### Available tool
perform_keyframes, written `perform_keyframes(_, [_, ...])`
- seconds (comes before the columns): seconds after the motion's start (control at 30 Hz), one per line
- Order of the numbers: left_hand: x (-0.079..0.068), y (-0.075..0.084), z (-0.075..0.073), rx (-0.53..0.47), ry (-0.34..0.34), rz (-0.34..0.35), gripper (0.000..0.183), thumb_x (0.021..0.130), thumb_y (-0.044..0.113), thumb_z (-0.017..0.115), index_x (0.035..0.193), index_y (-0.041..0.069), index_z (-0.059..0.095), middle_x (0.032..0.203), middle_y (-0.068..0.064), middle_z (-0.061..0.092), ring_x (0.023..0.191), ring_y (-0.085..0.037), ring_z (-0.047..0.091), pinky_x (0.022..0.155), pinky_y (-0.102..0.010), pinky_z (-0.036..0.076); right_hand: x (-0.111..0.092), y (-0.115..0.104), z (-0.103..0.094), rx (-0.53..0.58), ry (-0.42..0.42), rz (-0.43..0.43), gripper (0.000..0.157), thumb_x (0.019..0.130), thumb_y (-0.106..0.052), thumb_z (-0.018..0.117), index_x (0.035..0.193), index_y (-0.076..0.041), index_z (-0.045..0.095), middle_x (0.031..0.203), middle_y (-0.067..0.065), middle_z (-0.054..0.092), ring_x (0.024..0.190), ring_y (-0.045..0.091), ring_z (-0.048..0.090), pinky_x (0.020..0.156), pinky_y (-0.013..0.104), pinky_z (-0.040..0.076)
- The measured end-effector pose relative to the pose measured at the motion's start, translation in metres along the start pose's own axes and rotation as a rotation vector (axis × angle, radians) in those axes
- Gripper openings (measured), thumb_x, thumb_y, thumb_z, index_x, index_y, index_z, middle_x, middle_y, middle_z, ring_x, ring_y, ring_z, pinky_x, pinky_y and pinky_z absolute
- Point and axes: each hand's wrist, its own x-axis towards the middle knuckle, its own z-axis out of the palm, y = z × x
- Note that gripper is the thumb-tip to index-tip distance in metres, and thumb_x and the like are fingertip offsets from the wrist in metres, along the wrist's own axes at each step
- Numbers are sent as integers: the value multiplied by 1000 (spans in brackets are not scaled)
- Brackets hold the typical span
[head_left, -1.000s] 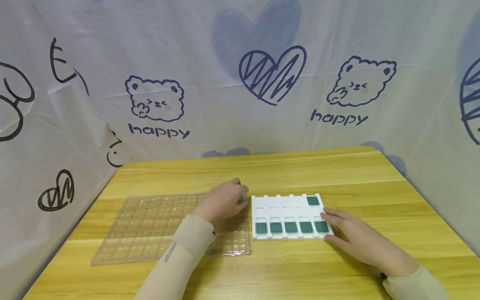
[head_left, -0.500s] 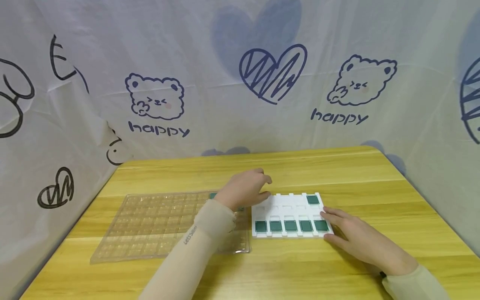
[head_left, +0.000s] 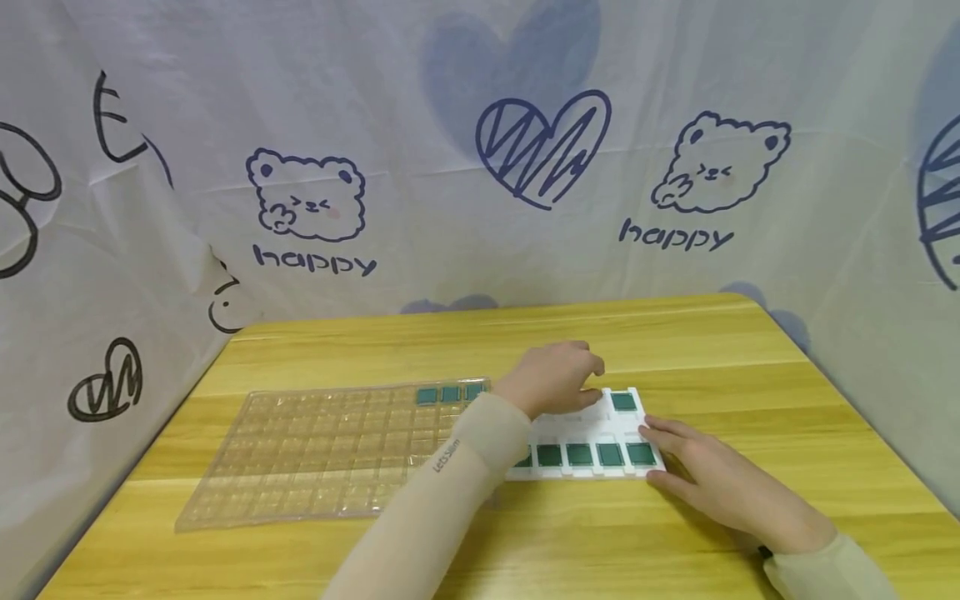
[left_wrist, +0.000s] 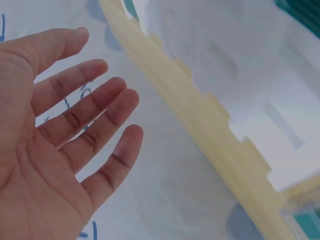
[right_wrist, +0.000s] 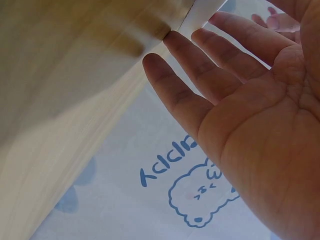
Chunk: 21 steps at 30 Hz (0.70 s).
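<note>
My left hand (head_left: 553,379) hovers over the far row of a white slotted tray (head_left: 588,427), its fingers parted and nothing in them, as the left wrist view shows. Thin green squares (head_left: 580,454) fill the near row of this tray, and one more green square (head_left: 624,402) sits in its far right slot. The hand hides part of the far row. At the tray's right end, my right hand (head_left: 701,467) touches the edge with fingers nearly straight. Left of it lies a clear plastic tray (head_left: 315,450) with many pockets; three green squares (head_left: 450,393) lie in its far right pockets.
Both trays lie on a wood-grain table (head_left: 600,542). A white cloth (head_left: 420,208) printed with hearts and bears hangs behind and at the sides. My left forearm (head_left: 420,517) crosses over the clear tray's right end.
My left hand has moved right, from the clear tray's far right corner to above the white tray. Three green squares in the clear tray are now uncovered. My right hand has stayed still.
</note>
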Motion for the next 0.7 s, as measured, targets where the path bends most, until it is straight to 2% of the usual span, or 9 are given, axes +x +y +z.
perform_keyframes(0.27, [19, 18, 9, 24, -22, -7, 34, 97, 41, 65, 127, 24, 68, 122, 8, 66, 107, -7, 62, 92, -27, 55, -1, 0, 0, 11, 0, -12, 54, 97, -30, 66, 142, -3, 55, 146, 19, 53, 131, 37, 55, 104, 53, 47])
perform_keyframes(0.37, [24, 23, 11, 32, -15, -6, 31, 97, 40, 65, 123, 24, 70, 117, 9, 66, 102, -6, 60, 88, -25, 55, -1, 2, 0, 12, 11, -29, 53, 97, -29, 66, 142, -3, 55, 146, 18, 53, 131, 36, 55, 104, 52, 47])
perform_keyframes(0.5, [29, 26, 16, 43, 5, 2, 26, 98, 38, 64, 118, 24, 71, 109, 9, 65, 94, -5, 58, 81, -24, 54, -1, 2, 0, 12, 12, -32, 53, 97, -29, 66, 143, -3, 54, 146, 18, 53, 131, 35, 55, 104, 52, 47])
perform_keyframes(0.7, [35, 28, 22, 53, 3, -13, 27, 98, 38, 64, 119, 24, 71, 110, 8, 65, 92, -4, 58, 80, -23, 55, -1, 2, -1, 7, 14, -32, 54, 98, -30, 65, 143, -3, 54, 146, 19, 53, 131, 37, 55, 104, 53, 47])
